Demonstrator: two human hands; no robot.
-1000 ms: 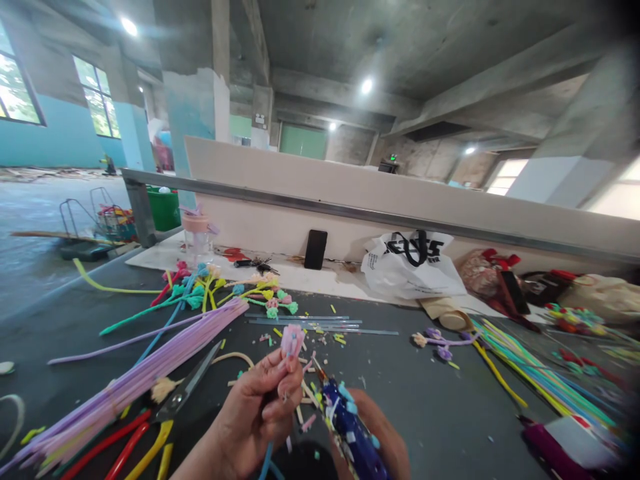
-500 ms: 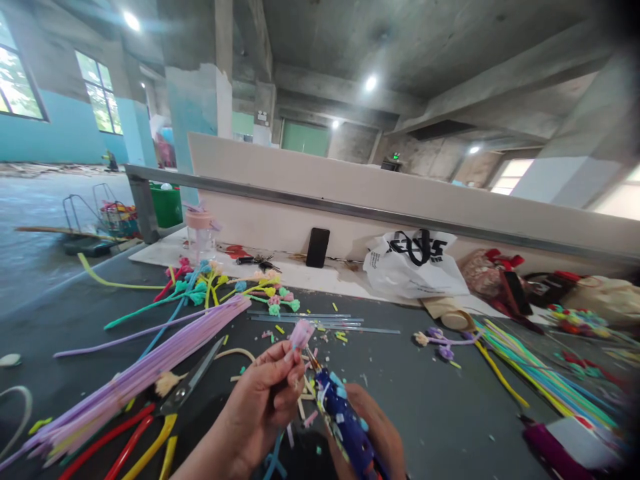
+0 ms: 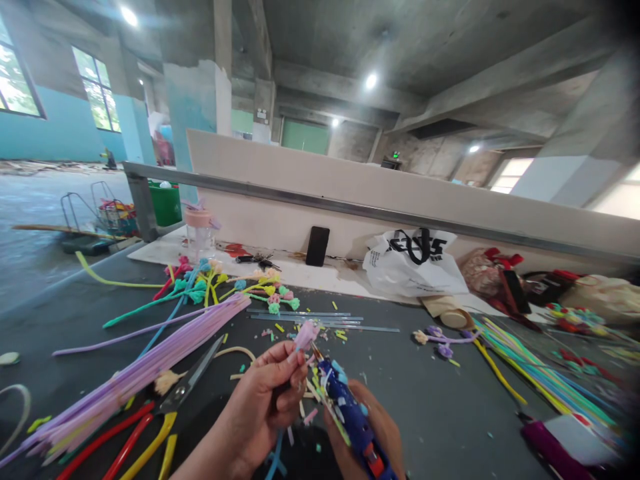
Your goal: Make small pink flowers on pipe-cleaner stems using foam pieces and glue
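My left hand (image 3: 267, 397) pinches a small pink pipe-cleaner flower (image 3: 305, 333) by its stem, fingers closed, near the bottom middle of the view. My right hand (image 3: 373, 433) grips a blue glue gun (image 3: 350, 417) spattered with coloured scraps. The gun's metal tip touches or nearly touches the underside of the pink flower. A blue stem hangs below my left hand. Both hands hover over the dark table (image 3: 410, 393).
A bundle of lilac pipe cleaners (image 3: 145, 367) and scissors with yellow handles (image 3: 170, 407) lie left. Finished flowers (image 3: 235, 290) lie behind, glue sticks (image 3: 320, 320) beside them. Coloured pipe cleaners (image 3: 530, 373) are at right. A phone (image 3: 317, 246), a white bag (image 3: 415, 263) and a jar (image 3: 199, 233) stand by the back wall.
The flower and the gun tip have come together; the flower shifted slightly right and the glue gun tilted up toward it. The view drifted a little.
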